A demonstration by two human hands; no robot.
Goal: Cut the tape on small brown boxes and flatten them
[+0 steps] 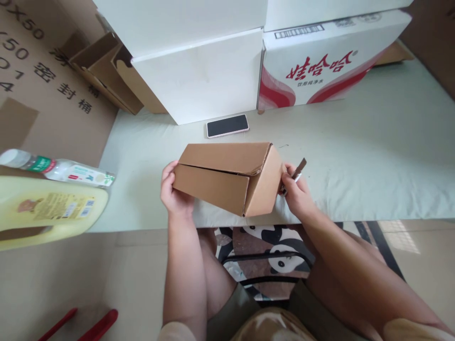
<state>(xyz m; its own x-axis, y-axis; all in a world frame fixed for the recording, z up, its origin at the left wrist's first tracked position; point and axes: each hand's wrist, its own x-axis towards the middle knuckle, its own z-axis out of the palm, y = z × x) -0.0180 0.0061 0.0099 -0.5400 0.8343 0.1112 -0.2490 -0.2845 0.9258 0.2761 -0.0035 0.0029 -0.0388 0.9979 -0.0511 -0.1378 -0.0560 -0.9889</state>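
Cardboard box point(227, 177) is being held at the near edge of the tabletop point(373, 156), lying on its side with one long flap seam facing the camera. Its left end is being gripped by the left hand point(173, 192), fingers curled around the corner. Its right end is being pressed by the right hand point(296, 192), which is also closed on a small brown-and-white tool point(298, 170) sticking up beyond the knuckles; what the tool is cannot be told.

Just behind the box, a phone point(227, 125) is lying face up with a dark screen. Along the far edge, plain white boxes point(199, 71) are being stacked beside a white carton with red lettering point(320, 66). At the far left corner, open brown cartons point(106, 71) are leaning against a large printed cardboard sheet point(42, 80). Off the left edge, a yellow jug point(46, 208) and a clear bottle point(57, 168) are seen lying on their sides.
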